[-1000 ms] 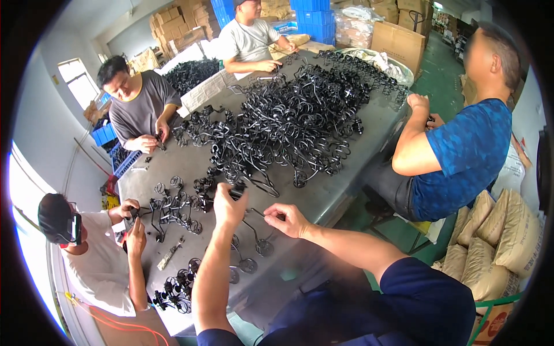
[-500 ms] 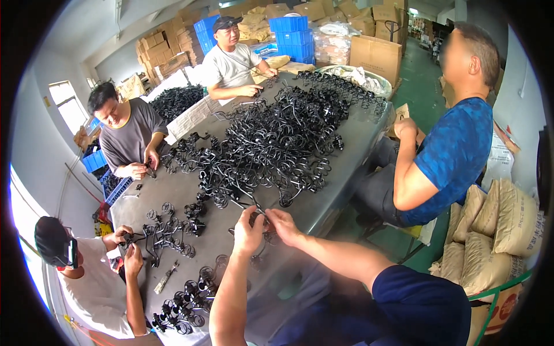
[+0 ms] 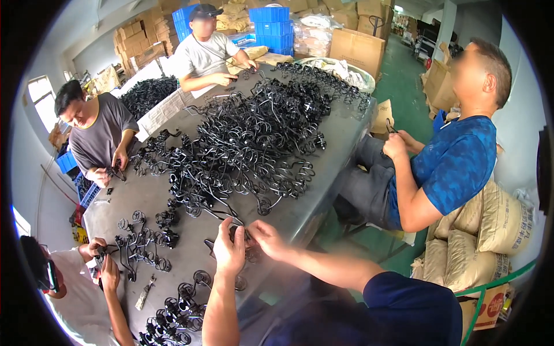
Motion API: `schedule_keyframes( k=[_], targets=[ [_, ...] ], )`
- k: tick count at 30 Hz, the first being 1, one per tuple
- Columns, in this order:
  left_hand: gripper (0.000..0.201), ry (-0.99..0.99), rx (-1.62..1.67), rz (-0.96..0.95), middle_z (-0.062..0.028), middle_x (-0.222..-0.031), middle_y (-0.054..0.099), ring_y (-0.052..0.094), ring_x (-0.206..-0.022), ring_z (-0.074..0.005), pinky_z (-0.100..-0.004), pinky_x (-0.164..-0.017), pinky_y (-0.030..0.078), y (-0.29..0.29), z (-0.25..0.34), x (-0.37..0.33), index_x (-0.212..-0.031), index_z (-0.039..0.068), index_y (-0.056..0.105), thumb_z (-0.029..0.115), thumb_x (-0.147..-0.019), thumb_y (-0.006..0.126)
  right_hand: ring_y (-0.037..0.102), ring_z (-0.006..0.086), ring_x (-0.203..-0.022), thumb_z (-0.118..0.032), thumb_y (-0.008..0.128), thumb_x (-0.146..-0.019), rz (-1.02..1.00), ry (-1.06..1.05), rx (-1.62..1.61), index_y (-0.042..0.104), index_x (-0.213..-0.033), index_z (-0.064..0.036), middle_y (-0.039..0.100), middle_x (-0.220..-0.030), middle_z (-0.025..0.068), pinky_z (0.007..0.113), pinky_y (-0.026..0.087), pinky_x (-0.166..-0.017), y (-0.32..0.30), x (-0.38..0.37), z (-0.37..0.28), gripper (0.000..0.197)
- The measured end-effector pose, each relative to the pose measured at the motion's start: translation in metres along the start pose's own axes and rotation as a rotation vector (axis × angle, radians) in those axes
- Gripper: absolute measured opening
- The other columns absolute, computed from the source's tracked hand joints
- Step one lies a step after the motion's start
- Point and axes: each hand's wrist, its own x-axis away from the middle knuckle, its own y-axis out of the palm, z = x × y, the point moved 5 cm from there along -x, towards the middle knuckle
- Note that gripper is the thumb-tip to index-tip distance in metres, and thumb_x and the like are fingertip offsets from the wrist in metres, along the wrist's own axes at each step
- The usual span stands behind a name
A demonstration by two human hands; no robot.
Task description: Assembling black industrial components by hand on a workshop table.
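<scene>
My left hand (image 3: 231,249) is closed on a black curled cord piece (image 3: 236,229) above the near side of the table. My right hand (image 3: 267,239) is pinched around the same piece from the right, and the fingers hide much of it. One black strand reaches up from it toward a large heap (image 3: 248,144) of similar black curled pieces with dark clip-like fittings. A smaller cluster (image 3: 144,242) lies to the left of my hands. Another group of coiled pieces (image 3: 179,314) is by the near edge, left of my left forearm.
Grey metal table (image 3: 340,138). Three people sit along its left and far sides, handling black pieces. A person in a blue shirt (image 3: 456,155) sits close on the right, holding a dark piece. A small packet (image 3: 145,293) lies near the front. Sacks (image 3: 467,254) are stacked at right.
The view has shifted right, so the scene slides left. My hands keep hold of the cord piece. The person on the right has lowered their hands, and a dark piece shows in them.
</scene>
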Motion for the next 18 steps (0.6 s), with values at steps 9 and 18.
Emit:
schedule_keyframes(
  k=[9,18],
  targets=[
    [0.037,-0.097,0.036,-0.003,-0.0106,-0.072,0.057,0.055,-0.060,-0.0218,-0.0345,-0.057,0.045,0.003,0.002,-0.002,-0.123,0.002,0.053,0.023,-0.094,0.061,0.063,0.0157,-0.088,-0.019,0.056,-0.098,-0.256,0.344,-0.038,0.058,-0.114,-0.0038,0.062,-0.096,0.0052,0.034,0.055,-0.082,-0.020,-0.013,-0.015,0.022],
    [0.035,-0.140,0.079,-0.013,-0.0075,-0.077,0.056,0.049,-0.065,-0.0150,-0.0307,-0.061,0.044,0.003,0.003,-0.002,-0.122,0.000,0.054,0.020,-0.094,0.060,0.062,0.0114,-0.076,-0.022,0.059,-0.096,-0.320,0.355,0.060,0.059,-0.107,-0.0062,0.062,-0.089,0.0030,0.029,0.055,-0.068,-0.020,-0.021,-0.025,0.019]
  ],
)
